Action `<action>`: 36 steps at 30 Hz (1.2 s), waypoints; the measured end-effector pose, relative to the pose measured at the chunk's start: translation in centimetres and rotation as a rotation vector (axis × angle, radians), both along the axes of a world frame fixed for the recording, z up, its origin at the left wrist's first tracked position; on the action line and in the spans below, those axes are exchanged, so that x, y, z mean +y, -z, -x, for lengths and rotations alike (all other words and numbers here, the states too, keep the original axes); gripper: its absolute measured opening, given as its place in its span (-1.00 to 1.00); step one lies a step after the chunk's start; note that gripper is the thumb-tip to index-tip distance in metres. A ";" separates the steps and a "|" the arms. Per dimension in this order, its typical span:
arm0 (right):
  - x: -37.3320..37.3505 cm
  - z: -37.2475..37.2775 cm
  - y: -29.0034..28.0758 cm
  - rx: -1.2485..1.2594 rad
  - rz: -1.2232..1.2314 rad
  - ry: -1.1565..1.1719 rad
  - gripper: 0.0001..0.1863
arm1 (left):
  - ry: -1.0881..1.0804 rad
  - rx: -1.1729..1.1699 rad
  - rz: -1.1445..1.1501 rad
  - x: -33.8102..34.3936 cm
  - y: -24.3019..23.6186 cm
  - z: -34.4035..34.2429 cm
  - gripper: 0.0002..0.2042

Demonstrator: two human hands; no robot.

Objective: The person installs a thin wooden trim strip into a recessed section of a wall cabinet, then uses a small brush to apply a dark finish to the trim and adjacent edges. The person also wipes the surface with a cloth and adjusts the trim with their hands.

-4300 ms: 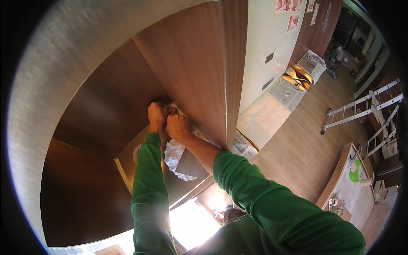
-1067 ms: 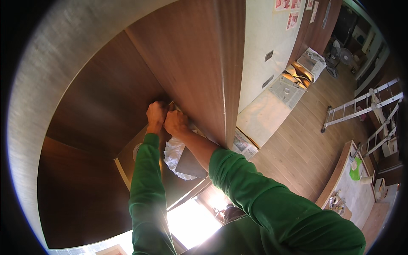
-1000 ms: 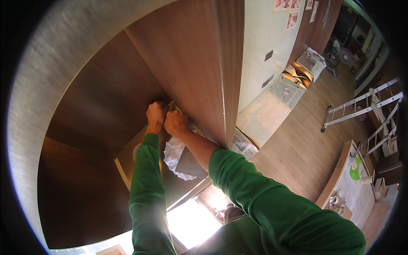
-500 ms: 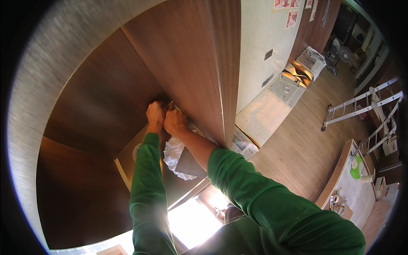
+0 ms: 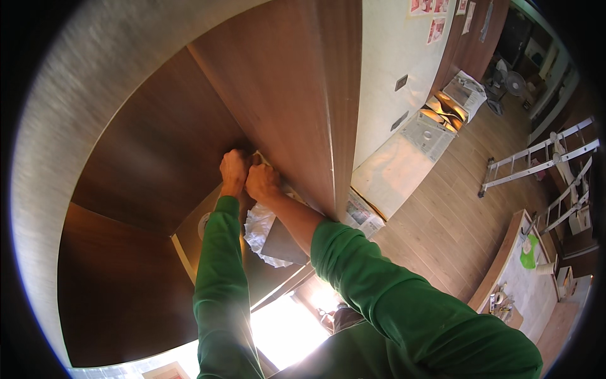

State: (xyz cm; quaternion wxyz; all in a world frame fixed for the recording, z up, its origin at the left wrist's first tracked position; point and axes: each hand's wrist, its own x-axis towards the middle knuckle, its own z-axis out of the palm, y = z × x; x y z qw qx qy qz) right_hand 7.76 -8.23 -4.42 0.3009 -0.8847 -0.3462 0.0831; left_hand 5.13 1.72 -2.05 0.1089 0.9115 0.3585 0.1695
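Just beyond the wrap [image 5: 257, 228], left hand [image 5: 234, 169] and right hand [image 5: 262, 183] stay curled close together, hardly shifted, so work remains there; what they hold, I can't tell.

Looks like an indoor room in the midst of building or fitting-out work, without a clear sign of home or office, judging by the ladder [image 5: 521, 174] at the right edge, the newspaper [image 5: 430, 136] on the pale ledge [image 5: 391, 180] right of centre, and the tools [image 5: 500, 304] strewn over the tabletop [image 5: 529, 297] at lower right. Suggests a finished interior too, with a plank floor [image 5: 442, 208], brown panels [image 5: 278, 88] at upper left, plates on the white wall [image 5: 388, 50] and a fan [image 5: 515, 83] at upper right.
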 end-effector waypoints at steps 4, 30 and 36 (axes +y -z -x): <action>-0.3 -0.1 -0.7 0.015 0.026 -0.009 -0.72 | 0.023 -0.011 0.004 0.6 0.5 -0.1 -0.73; 1.0 -1.3 -1.2 0.204 0.148 -0.033 -0.11 | -0.151 0.362 -0.039 0.4 -3.4 11.7 -0.63; 0.8 -1.5 -1.3 0.031 0.206 -0.035 -0.08 | -0.288 -0.178 -0.136 -2.7 -1.2 16.1 -0.51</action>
